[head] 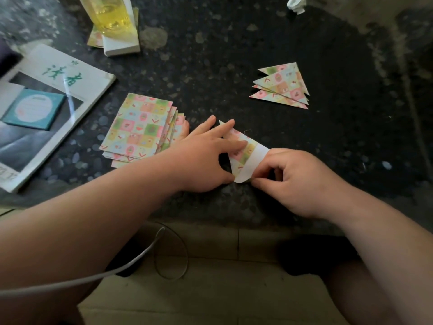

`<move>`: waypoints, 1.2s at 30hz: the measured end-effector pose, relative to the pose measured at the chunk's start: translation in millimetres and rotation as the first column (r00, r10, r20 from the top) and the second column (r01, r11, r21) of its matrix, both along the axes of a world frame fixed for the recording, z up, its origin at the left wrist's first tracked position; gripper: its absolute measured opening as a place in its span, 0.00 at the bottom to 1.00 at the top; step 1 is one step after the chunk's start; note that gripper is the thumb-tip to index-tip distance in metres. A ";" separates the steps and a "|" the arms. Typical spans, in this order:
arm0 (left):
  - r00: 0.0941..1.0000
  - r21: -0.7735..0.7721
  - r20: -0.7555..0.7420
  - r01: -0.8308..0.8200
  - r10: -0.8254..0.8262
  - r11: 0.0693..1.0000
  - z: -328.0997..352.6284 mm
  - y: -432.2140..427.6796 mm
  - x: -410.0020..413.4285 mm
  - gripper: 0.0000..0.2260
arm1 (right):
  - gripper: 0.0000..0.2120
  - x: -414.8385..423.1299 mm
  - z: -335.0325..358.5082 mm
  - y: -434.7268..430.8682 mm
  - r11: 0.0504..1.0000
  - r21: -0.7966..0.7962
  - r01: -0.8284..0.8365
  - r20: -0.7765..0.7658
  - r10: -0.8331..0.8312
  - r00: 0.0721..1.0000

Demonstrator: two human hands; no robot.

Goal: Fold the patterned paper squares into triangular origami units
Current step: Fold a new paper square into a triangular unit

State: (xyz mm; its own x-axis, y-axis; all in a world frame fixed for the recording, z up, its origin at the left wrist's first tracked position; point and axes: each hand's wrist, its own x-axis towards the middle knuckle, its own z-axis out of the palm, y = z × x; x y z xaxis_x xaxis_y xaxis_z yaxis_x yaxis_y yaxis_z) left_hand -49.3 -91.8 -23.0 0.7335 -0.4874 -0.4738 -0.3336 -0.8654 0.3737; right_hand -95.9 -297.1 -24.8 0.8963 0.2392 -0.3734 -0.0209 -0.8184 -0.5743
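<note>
Head camera: magazine (70, 76) reads green "读者". On the dark table (222, 66), left hand (203, 158), fingers spread, presses the patterned paper (243, 146); right hand (297, 181) pinches its white flap, tip pointing away.

Half-folded patterned sheet (242, 148) with white underside curled up, flat squares stack (139, 129) left, folded triangles (283, 86) beyond
</note>
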 end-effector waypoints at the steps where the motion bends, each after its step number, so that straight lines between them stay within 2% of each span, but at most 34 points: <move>1: 1.000 0.001 0.001 0.003 -0.003 1.000 0.2 0.1 -0.1 0.31 | 0.02 0.1 0.4 1.0 1.000 -0.004 0.010 -0.003 -0.010 1.000; 6: 1.000 0.001 -0.010 0.000 0.000 1.000 0.1 0.3 0.2 0.31 | 0.06 2.2 4.1 5.7 0.999 -0.026 0.036 -0.038 -0.037 0.999; 14: 1.000 -0.003 0.012 -0.013 0.013 1.000 0.1 -1.0 -0.4 0.29 | 0.04 2.8 9.8 8.3 0.998 -0.054 0.008 -0.057 -0.011 0.998; 18: 0.999 -0.078 0.026 -0.036 0.038 0.996 -1.6 0.4 -2.6 0.31 | 0.03 1.5 10.0 11.4 0.999 -0.051 0.016 -0.044 -0.018 0.999; 20: 0.997 -0.127 0.029 -0.061 0.066 0.990 -2.0 1.8 -4.4 0.24 | 0.03 1.7 9.4 13.4 0.998 -0.059 0.029 -0.033 -0.031 0.999; 23: 0.997 -0.117 0.050 -0.050 0.056 0.992 -2.9 3.5 -5.9 0.12 | 0.07 4.1 10.5 14.2 0.995 -0.080 0.052 -0.042 -0.056 0.998; 28: 0.998 -0.109 0.064 -0.016 0.023 0.994 -3.8 3.2 -7.7 0.10 | 0.06 8.8 15.4 6.7 0.995 -0.091 0.038 -0.136 -0.050 0.989; 36: 0.998 -0.081 0.061 0.001 0.004 0.997 -4.2 2.3 -8.7 0.08 | 0.06 10.7 11.8 4.6 0.998 -0.015 0.055 -0.169 -0.057 0.984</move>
